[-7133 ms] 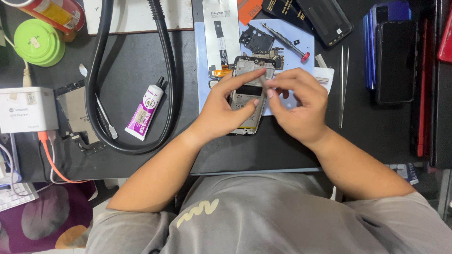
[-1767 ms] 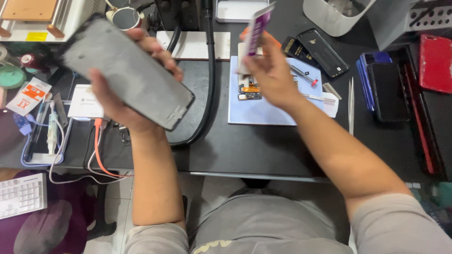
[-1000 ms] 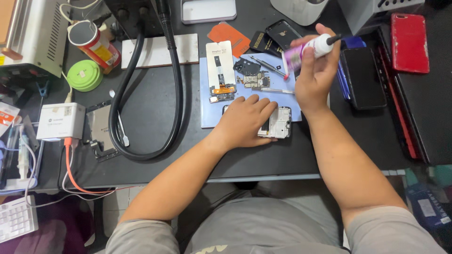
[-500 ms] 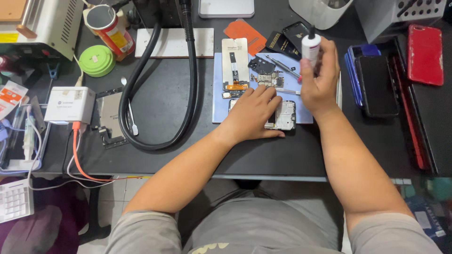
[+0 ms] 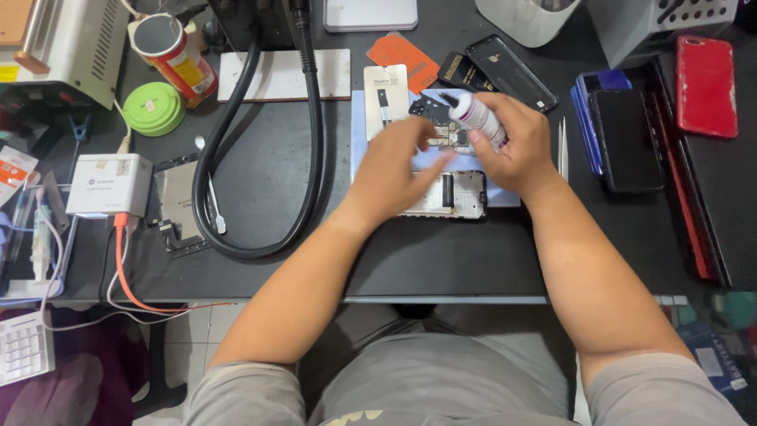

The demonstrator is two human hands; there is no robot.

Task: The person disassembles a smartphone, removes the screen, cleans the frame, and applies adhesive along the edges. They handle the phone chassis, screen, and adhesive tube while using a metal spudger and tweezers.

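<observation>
My right hand (image 5: 516,150) grips a small white glue tube (image 5: 475,117) with a black nozzle, tilted so the tip points up and left. My left hand (image 5: 394,170), blurred and with fingers spread, hovers over an opened phone frame (image 5: 461,197) that lies on a pale blue mat (image 5: 359,134). Its fingertips reach toward the tube's nozzle end. Small phone parts (image 5: 441,136) lie on the mat just beyond the frame, partly hidden by both hands.
A thick black hose (image 5: 315,142) loops across the dark table at left. Around it are a white charger box (image 5: 109,185), a green round lid (image 5: 153,109), a can (image 5: 168,54) and a metal plate (image 5: 180,201). Stacked phones (image 5: 623,138), a red phone (image 5: 704,75) and tweezers (image 5: 562,146) lie right.
My right hand has lowered the tube and tipped it from upright to slanting. My left hand has lifted off the phone frame and moved toward the tube.
</observation>
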